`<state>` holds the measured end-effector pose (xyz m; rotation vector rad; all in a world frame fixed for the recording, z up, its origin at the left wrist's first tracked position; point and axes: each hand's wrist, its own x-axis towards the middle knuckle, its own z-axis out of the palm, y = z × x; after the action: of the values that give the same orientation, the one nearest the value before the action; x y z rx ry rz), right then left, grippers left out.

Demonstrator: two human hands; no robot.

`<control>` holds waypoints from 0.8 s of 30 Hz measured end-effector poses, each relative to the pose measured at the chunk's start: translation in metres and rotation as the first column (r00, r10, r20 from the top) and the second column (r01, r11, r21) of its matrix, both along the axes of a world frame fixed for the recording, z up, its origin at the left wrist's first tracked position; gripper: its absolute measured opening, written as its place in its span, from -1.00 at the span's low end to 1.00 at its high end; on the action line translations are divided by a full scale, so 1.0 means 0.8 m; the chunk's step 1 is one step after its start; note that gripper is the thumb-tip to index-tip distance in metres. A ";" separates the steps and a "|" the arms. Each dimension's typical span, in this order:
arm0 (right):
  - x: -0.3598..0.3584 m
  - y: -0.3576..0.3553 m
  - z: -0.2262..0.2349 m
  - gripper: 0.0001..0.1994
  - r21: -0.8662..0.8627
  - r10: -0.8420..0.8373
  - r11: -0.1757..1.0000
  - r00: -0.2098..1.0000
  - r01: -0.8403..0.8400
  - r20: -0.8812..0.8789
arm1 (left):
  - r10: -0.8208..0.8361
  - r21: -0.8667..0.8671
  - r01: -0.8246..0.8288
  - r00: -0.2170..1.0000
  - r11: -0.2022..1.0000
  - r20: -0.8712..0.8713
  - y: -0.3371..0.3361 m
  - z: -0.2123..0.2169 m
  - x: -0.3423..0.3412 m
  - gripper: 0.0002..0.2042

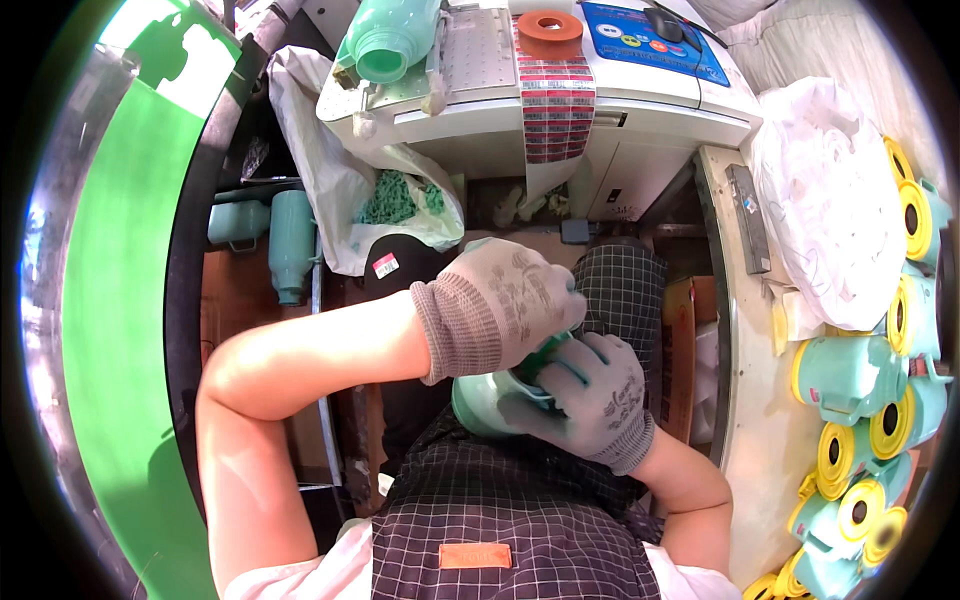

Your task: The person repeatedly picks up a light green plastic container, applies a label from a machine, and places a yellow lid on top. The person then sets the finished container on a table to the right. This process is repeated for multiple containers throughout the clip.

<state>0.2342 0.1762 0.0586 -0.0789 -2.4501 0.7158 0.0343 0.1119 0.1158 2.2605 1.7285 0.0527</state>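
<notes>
In my lap lies a teal plastic jug (482, 405), partly covered by both hands. My right hand (590, 395), in a grey knit glove, grips the jug by its rim, the thumb along the near side and the fingers over the opening. Just above it, my left hand (515, 300), gloved alike, is closed in a fist over the far side of the jug's mouth. Whatever that fist holds, if anything, is hidden behind its fingers. The jug's inside shows only as a dark green gap between the hands.
Ahead stands a white machine (660, 115) bearing another teal jug (385, 45), an orange tape roll (550, 35) and a hanging label strip (556, 110). A white sack (310, 150) holds green scraps (395, 198). At right, several yellow-rimmed teal jugs (850, 375) crowd beside a white bag (830, 200).
</notes>
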 end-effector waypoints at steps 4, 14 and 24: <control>0.075 0.013 -0.044 -0.60 -0.224 -0.041 0.974 0.995 0.021 -0.086 | 0.175 0.173 -0.402 0.693 0.899 0.700 -0.051 -0.051 0.018 -0.64; 0.214 -0.014 -0.045 0.16 -0.877 0.087 -0.147 0.889 0.457 0.449 | 0.012 0.492 -0.407 0.779 0.769 0.627 -0.100 -0.099 0.099 -0.59; 0.027 -0.069 -0.122 0.16 -0.728 -0.173 0.631 0.963 0.269 0.205 | 0.884 0.323 -0.937 0.259 0.132 0.390 -0.188 -0.198 -0.106 -0.63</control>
<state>0.2560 0.1207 -0.0391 -0.7547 -2.0101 1.6046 -0.0504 -0.0382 -0.0429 0.8632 3.0132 0.9832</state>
